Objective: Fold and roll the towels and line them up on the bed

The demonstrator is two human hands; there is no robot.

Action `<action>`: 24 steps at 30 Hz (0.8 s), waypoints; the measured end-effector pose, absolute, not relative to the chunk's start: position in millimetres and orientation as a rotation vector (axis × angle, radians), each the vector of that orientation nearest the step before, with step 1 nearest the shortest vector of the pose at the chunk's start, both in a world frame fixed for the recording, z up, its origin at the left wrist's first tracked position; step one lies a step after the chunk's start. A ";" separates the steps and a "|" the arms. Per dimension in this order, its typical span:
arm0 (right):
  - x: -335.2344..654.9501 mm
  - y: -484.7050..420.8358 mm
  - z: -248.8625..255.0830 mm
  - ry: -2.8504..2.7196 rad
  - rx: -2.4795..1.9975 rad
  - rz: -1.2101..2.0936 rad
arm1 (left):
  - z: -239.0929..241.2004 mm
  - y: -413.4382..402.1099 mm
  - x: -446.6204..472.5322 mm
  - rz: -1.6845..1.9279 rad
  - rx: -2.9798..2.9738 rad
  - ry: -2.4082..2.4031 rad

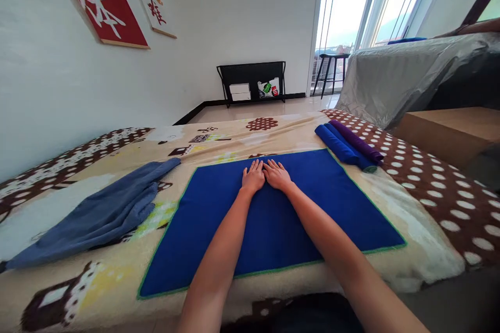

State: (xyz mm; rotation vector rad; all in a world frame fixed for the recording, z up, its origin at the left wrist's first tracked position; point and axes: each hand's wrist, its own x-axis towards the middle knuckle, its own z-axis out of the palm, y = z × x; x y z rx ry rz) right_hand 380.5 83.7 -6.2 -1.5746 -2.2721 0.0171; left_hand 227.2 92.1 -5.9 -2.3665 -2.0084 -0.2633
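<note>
A blue cloth (pixel 219 218) with a green stitched edge lies spread out flat on a patterned blanket (pixel 297 132). Near the middle of its far edge, my left hand (pixel 253 176) rests palm down with fingers stretched out. Beside it, my right hand (pixel 277 174) lies flat on the same cloth, its fingers pointing forward and left. The two hands almost meet at the fingertips. Neither one grips anything. To the right, two rolled blue cloths (pixel 338 143) and a purple roll (pixel 355 140) lie side by side.
A crumpled grey-blue garment (pixel 113 208) lies on the blanket at the left. Beyond the bed stand a black rack (pixel 252 75) with white boxes and a dark stool (pixel 331 67). At right are a cardboard box (pixel 449 130) and something under a silvery cover (pixel 406 73).
</note>
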 end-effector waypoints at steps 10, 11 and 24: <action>552.8 44.0 -17.1 -2.083 -1.893 0.035 | 1.7 35.5 69.0 -0.199 -2.122 -2.300; 568.6 38.3 -19.4 -2.069 -1.935 0.049 | 2.1 27.1 55.9 -0.188 -2.110 -2.310; 651.3 -85.8 -55.6 -2.066 -1.953 -0.104 | -28.9 -156.1 -7.4 -0.417 -2.011 -2.105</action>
